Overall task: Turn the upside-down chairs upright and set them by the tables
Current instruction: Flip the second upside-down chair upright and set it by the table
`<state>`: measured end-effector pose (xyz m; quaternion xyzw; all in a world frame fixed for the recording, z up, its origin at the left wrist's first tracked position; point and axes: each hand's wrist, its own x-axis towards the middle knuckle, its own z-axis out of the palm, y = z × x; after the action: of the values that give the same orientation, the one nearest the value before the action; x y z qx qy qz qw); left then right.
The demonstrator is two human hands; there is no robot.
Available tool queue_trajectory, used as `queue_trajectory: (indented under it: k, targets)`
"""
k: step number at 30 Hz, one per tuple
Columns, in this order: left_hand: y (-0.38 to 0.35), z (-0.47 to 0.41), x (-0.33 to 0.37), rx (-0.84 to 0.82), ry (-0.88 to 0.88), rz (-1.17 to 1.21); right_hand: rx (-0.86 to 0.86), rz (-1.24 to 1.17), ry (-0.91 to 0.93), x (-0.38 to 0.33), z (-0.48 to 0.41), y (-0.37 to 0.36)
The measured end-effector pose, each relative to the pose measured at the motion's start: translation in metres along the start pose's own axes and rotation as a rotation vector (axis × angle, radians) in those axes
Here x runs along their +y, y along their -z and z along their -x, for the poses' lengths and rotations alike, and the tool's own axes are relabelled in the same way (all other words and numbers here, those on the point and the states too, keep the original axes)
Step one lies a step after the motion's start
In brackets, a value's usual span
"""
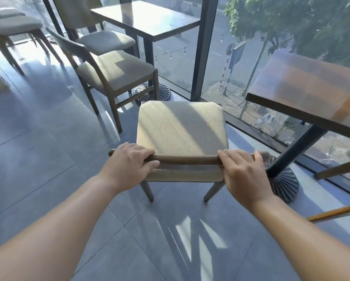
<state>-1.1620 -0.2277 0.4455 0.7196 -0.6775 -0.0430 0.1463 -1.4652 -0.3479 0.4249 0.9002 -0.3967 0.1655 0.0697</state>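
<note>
Chair (181, 128) with the beige padded seat stands upright on the grey floor (48, 159), dead centre before the person, with the dark-legged table (312, 102) at about two o'clock, just beside it. The left hand (129, 159) and right hand (243, 169) each sit on an end of the top rail of the backrest, fingers (145, 154) curled over it and closed around the wood. I'd judge the frame stiff and moderately heavy, the cushion soft. That rail looks the sound place to grip. More chairs (113, 72) stand at eleven o'clock by a second table (145, 19).
</note>
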Motion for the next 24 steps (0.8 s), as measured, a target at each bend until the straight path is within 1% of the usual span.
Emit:
queue_trajectory:
  k: [2, 4, 6, 7, 11, 16, 19, 21, 24]
  targets:
    - [0.003, -0.013, -0.005, 0.006, 0.031, -0.065, -0.083, 0.006, -0.033, -0.001, -0.023, 0.003]
    - [0.010, -0.033, -0.009, -0.071, 0.092, -0.082, -0.266, -0.039, -0.072, 0.002, -0.058, 0.015]
    - [0.013, -0.051, -0.012, -0.082, 0.119, -0.099, -0.428, -0.039, -0.069, 0.008, -0.087, 0.023]
    - [0.013, -0.055, -0.014, -0.070, 0.129, -0.118, -0.479, -0.026, -0.056, 0.009, -0.095, 0.023]
    - [0.016, -0.073, -0.016, -0.018, 0.198, -0.139, -0.513, 0.047, -0.014, 0.018, -0.118, 0.016]
    - [0.017, -0.114, -0.030, -0.027, 0.273, -0.033, -0.520, -0.047, 0.016, 0.039, -0.172, 0.006]
    - [0.016, -0.143, -0.047, -0.043, 0.236, -0.035, -0.598, -0.033, 0.016, 0.047, -0.214, 0.003]
    - [0.014, -0.163, -0.064, -0.035, 0.201, -0.022, -0.616, -0.026, -0.008, 0.052, -0.245, -0.003]
    - [0.006, -0.190, -0.082, -0.111, 0.142, -0.079, -0.686, 0.005, -0.036, 0.061, -0.282, -0.015]
